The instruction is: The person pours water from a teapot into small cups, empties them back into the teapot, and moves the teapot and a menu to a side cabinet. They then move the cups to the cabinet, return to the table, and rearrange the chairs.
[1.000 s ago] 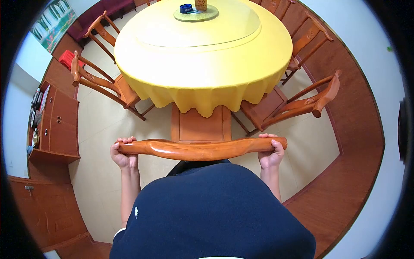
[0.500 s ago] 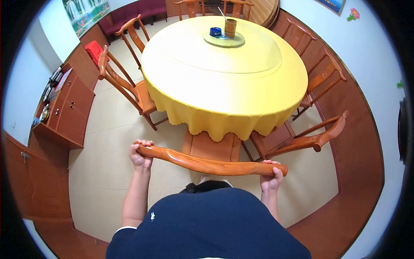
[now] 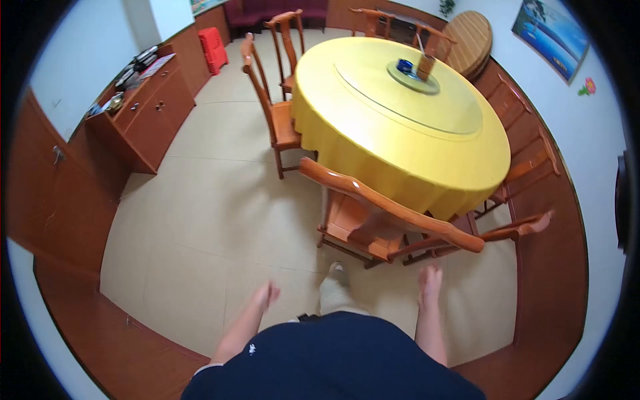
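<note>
A wooden chair with a long curved top rail [image 3: 393, 205] stands in front of me, its seat close to the yellow-covered round table [image 3: 393, 143]. My left hand [image 3: 268, 295] is in the air over the floor, left of the chair and away from its rail. Below the rail's right end is my right hand [image 3: 430, 281], with a gap between them. Both hands are smeared by motion, so how far their fingers are curled is unclear. No object shows in either hand.
More wooden chairs [image 3: 259, 87] surround the table. On its glass turntable [image 3: 407, 83] are a blue ashtray [image 3: 405, 65] and a brown holder [image 3: 425, 67]. A low cabinet [image 3: 160, 113] and a red case [image 3: 213, 50] line the left wall. Wooden discs [image 3: 467, 43] lean at the back.
Both hands have come off the chair's top rail and dropped lower. The whole chair back now shows. The view has turned left, so the table appears farther right.
</note>
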The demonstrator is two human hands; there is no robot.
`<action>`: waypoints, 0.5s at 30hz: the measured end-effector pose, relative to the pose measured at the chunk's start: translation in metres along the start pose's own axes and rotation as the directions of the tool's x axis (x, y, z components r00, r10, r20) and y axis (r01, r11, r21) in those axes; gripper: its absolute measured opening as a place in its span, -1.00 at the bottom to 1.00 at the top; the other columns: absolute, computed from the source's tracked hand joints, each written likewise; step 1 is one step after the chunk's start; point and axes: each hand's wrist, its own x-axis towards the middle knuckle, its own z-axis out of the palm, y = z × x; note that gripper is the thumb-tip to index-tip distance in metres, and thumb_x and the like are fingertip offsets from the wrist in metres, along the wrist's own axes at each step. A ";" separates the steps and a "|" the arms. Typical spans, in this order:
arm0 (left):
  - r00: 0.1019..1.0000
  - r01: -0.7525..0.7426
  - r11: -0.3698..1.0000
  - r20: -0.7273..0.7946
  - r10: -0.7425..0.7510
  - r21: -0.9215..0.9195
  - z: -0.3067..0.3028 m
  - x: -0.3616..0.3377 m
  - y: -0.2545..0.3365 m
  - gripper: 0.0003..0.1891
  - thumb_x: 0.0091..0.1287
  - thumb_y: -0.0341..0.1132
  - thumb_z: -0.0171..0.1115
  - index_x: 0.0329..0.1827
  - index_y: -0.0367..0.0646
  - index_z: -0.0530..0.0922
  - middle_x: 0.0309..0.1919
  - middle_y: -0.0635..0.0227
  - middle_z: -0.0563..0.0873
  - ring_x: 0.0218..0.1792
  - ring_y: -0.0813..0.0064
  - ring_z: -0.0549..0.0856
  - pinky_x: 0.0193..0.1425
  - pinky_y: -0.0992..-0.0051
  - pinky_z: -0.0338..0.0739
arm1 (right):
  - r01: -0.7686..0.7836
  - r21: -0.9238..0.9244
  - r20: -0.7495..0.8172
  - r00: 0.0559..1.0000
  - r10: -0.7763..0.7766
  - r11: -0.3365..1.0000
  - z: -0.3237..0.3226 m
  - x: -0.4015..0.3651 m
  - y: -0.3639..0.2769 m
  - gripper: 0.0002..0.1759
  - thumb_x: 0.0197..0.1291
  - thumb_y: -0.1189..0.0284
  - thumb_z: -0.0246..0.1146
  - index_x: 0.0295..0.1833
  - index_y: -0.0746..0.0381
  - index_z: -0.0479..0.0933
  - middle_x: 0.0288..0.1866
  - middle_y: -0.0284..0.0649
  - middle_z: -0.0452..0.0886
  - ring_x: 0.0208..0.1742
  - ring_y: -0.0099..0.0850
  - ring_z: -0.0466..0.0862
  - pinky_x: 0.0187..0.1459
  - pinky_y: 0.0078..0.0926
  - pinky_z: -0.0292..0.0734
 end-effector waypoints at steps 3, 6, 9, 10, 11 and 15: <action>0.927 0.260 0.966 -0.281 -0.249 0.004 -0.092 -0.095 -0.118 -0.64 0.25 -0.07 -0.19 -0.32 -0.18 0.44 -0.31 0.16 0.57 -0.28 0.34 0.56 -0.18 0.36 0.46 | -0.353 -0.109 0.267 0.890 0.369 0.929 0.013 -0.052 0.032 -0.86 -0.01 0.34 0.10 -0.40 0.18 0.38 -0.54 -0.24 0.51 -0.54 -0.41 0.50 -0.53 -0.48 0.39; 0.792 0.358 0.918 -0.465 -0.395 -0.171 -0.156 -0.173 -0.179 -0.65 0.24 -0.08 -0.18 -0.31 -0.19 0.44 -0.31 0.16 0.57 -0.29 0.34 0.57 -0.19 0.37 0.46 | -0.504 -0.248 0.284 0.779 0.559 0.827 0.043 -0.091 0.037 -0.82 -0.01 0.34 0.11 -0.33 0.22 0.37 -0.42 -0.22 0.52 -0.42 -0.44 0.51 -0.39 -0.54 0.43; 0.700 0.303 0.896 -0.562 -0.440 -0.324 -0.190 -0.212 -0.202 -0.66 0.23 -0.09 -0.17 -0.31 -0.19 0.44 -0.31 0.16 0.57 -0.30 0.35 0.57 -0.20 0.37 0.46 | -0.401 -0.397 0.398 0.736 0.548 0.826 0.093 -0.105 0.021 -0.82 0.01 0.37 0.10 -0.31 0.24 0.39 -0.43 -0.27 0.51 -0.43 -0.50 0.50 -0.37 -0.63 0.41; 0.690 0.274 0.892 -0.573 -0.442 -0.359 -0.198 -0.213 -0.206 -0.66 0.23 -0.10 -0.17 -0.31 -0.19 0.44 -0.32 0.17 0.57 -0.30 0.35 0.57 -0.21 0.37 0.46 | -0.315 -0.456 0.458 0.719 0.523 0.832 0.115 -0.105 0.015 -0.82 0.03 0.38 0.09 -0.28 0.25 0.40 -0.43 -0.30 0.50 -0.42 -0.53 0.49 -0.36 -0.66 0.39; 0.691 0.242 0.890 -0.576 -0.437 -0.385 -0.203 -0.209 -0.205 -0.67 0.23 -0.10 -0.17 -0.31 -0.19 0.44 -0.32 0.17 0.57 -0.30 0.35 0.57 -0.21 0.37 0.46 | -0.297 -0.468 0.477 0.708 0.521 0.832 0.142 -0.101 0.013 -0.82 0.03 0.38 0.09 -0.28 0.25 0.40 -0.43 -0.30 0.50 -0.42 -0.53 0.49 -0.36 -0.66 0.39; 0.786 0.100 0.911 -0.529 -0.319 -0.400 -0.204 -0.145 -0.164 -0.68 0.22 -0.12 -0.16 -0.30 -0.20 0.44 -0.32 0.17 0.58 -0.31 0.36 0.57 -0.23 0.37 0.46 | 0.236 -0.218 0.873 0.481 0.081 0.947 0.299 -0.101 -0.013 -0.76 0.05 0.54 0.05 -0.11 0.28 0.34 -0.29 -0.26 0.49 -0.26 -0.54 0.47 -0.21 -0.61 0.37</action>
